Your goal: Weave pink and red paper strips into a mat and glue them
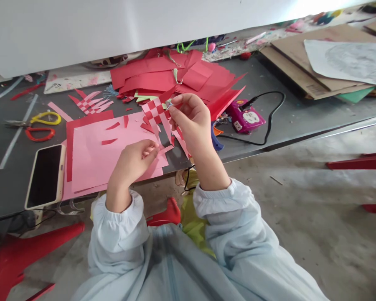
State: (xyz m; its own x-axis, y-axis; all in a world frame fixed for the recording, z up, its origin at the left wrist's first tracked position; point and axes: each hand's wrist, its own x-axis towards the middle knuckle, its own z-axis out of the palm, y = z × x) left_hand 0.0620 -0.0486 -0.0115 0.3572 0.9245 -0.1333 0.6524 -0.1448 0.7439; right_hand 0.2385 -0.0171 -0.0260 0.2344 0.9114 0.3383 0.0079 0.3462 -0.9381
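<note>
In my right hand (191, 119), thumb and fingers are pinched at the right edge of a red and pink checkered woven paper piece (153, 110). Its loose strip ends hang down, and a small bluish bit, too small to name, shows at the fingertips. My left hand (133, 161) is closed below it, with a narrow pink paper strip (166, 149) sticking out from its fingertips. Under and beside that hand lie pink paper sheets (94, 154) with a few red scraps on them. Another checkered woven piece (90, 103) rests farther back on the left.
Scissors (37, 124) with yellow and red handles and a phone (46, 175) lie on the left. Red paper (163, 79) is heaped at the back. To the right are a purple power socket (246, 117) with a black cord and stacked cardboard (329, 58). Red stools stand below.
</note>
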